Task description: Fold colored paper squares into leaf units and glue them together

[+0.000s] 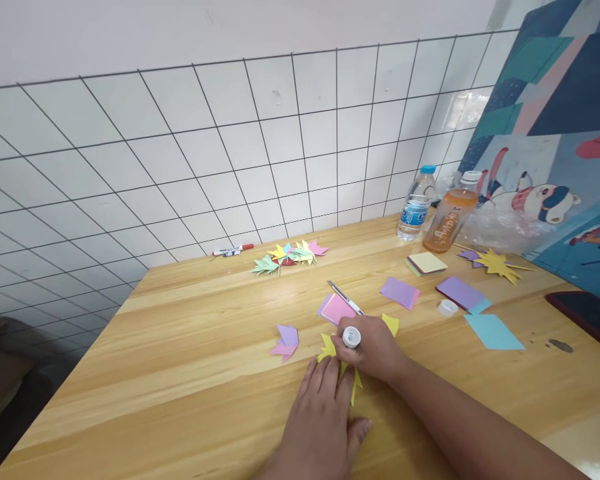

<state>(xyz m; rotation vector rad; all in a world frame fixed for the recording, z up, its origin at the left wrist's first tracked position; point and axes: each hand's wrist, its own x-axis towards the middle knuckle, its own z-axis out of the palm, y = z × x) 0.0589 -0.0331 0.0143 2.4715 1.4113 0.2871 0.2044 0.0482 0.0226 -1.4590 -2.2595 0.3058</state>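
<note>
My right hand is closed around a white glue stick, whose round end faces up; its lower end is hidden by the hand. Below it lies a yellow folded paper piece, mostly covered by both hands. Flat on the table and over the near edge of that paper rests my left hand, fingers stretched out. Another yellow paper tip shows beyond my right hand. Just past it are a pink paper square and a craft knife. A purple and pink folded piece lies to the left.
A white cap, purple paper and a blue sheet lie to the right. Two bottles, one with a blue cap, stand near the wall. Folded paper shapes and markers lie at the back; a phone is far right.
</note>
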